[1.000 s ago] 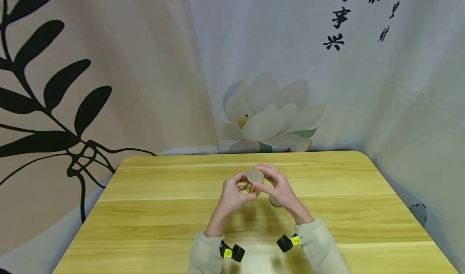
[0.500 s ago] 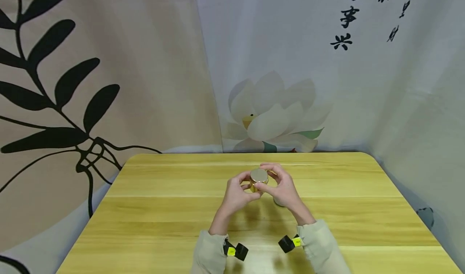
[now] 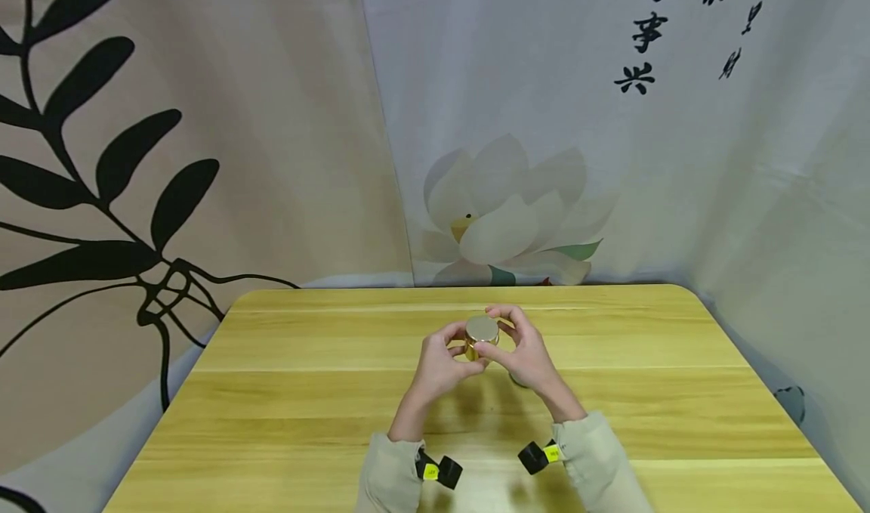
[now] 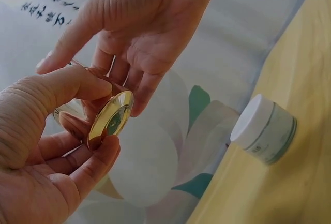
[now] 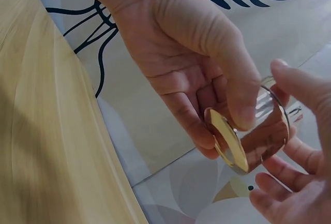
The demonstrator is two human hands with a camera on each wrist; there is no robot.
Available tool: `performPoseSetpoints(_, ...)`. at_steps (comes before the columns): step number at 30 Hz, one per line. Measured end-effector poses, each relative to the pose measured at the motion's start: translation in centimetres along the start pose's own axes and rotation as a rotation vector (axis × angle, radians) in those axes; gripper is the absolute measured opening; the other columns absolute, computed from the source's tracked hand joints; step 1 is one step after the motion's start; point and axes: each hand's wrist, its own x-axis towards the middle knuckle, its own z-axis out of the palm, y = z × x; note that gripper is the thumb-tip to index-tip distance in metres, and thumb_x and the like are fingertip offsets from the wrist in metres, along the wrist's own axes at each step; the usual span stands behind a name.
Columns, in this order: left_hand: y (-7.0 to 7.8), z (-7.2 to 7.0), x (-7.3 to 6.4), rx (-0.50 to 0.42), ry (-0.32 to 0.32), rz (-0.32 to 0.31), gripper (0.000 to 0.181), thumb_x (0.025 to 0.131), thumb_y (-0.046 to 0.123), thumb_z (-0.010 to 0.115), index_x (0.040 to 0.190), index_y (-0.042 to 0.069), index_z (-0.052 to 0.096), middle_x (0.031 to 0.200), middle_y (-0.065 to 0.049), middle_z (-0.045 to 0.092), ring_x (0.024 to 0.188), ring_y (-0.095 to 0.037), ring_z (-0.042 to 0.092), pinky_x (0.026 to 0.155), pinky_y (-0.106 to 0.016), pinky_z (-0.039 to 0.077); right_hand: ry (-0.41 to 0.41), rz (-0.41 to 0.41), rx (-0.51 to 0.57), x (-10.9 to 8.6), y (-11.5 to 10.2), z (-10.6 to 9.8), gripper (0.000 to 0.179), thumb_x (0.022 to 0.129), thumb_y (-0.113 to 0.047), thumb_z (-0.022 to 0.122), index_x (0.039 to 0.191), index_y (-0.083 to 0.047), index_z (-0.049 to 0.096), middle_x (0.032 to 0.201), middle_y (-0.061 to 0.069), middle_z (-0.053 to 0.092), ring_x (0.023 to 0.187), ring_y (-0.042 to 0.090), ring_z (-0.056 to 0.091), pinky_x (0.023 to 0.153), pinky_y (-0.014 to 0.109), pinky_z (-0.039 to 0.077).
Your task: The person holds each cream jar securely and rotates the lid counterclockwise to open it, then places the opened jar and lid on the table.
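A small shiny gold round container (image 3: 482, 330) with a flat grey top is held upright above the table. Both wrist views show its polished gold flared base (image 4: 111, 120). My left hand (image 3: 435, 366) grips it from the left, thumb and fingers around the lower gold part (image 5: 232, 144). My right hand (image 3: 519, 350) pinches the upper end near the rim, thumb at the front and fingers on the far side. Below my right wrist, a white-lidded jar (image 4: 266, 128) with a pale green body stands on the table; in the head view it is mostly hidden.
The wooden table (image 3: 306, 422) has rounded far corners. Behind it hangs a printed cloth backdrop (image 3: 306, 135) with leaves, a lotus and dark writing. Small black cameras with yellow labels sit at both sleeve cuffs.
The right fingertips have shifted slightly to the right around the container's top. The head view has moved a little sideways; both hands still hold the container in nearly the same place.
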Motion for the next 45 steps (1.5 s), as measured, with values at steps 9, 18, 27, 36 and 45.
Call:
performPoseSetpoints(9,-0.1,0.0,0.0,-0.007,0.003,0.008,0.044,0.071,-0.008,0.072,0.113,-0.011,0.059,0.104,-0.021,0.061,0.098,-0.031,0.056,0.086,-0.043,0.050,-0.035,-0.058,0.014,-0.1,0.1,-0.2,0.039,0.082,0.006,0.065,0.120,0.009,0.054,0.127,0.028,0.043,0.121,0.028,0.041,0.102,0.058,0.028)
performPoseSetpoints(18,0.1,-0.1,-0.1,0.000,-0.002,0.003,0.046,0.070,-0.009,0.071,0.114,-0.013,0.057,0.106,-0.022,0.060,0.100,-0.032,0.055,0.087,-0.044,0.050,-0.041,-0.022,-0.004,0.0,0.3,0.0,0.048,0.081,0.004,0.068,0.126,0.004,0.049,0.129,0.020,0.045,0.124,0.031,0.038,0.105,0.055,0.028)
performPoseSetpoints(27,0.2,-0.1,0.1,-0.001,0.001,0.009,0.045,0.070,-0.009,0.071,0.112,-0.013,0.058,0.104,-0.021,0.061,0.098,-0.029,0.056,0.086,-0.044,0.050,-0.030,0.011,0.007,0.1,0.0,-0.2,0.040,0.078,0.001,0.072,0.114,0.004,0.055,0.128,0.020,0.046,0.124,0.032,0.039,0.105,0.055,0.028)
performPoseSetpoints(36,-3.3,0.2,0.9,0.006,0.008,0.025,0.046,0.069,-0.006,0.075,0.113,-0.008,0.060,0.103,-0.018,0.062,0.097,-0.027,0.057,0.084,-0.038,0.051,-0.080,-0.031,-0.033,0.1,-0.4,-0.4,0.046,0.083,0.005,0.064,0.126,0.007,0.050,0.129,0.021,0.045,0.120,0.026,0.041,0.104,0.046,0.033)
performPoseSetpoints(45,-3.7,0.2,0.8,0.011,0.005,0.034,0.048,0.068,-0.002,0.076,0.113,-0.006,0.060,0.104,-0.016,0.061,0.097,-0.026,0.057,0.084,-0.035,0.052,-0.014,0.004,0.000,0.0,-1.2,0.2,0.037,0.078,0.009,0.068,0.110,0.011,0.050,0.125,0.025,0.046,0.122,0.038,0.039,0.102,0.057,0.030)
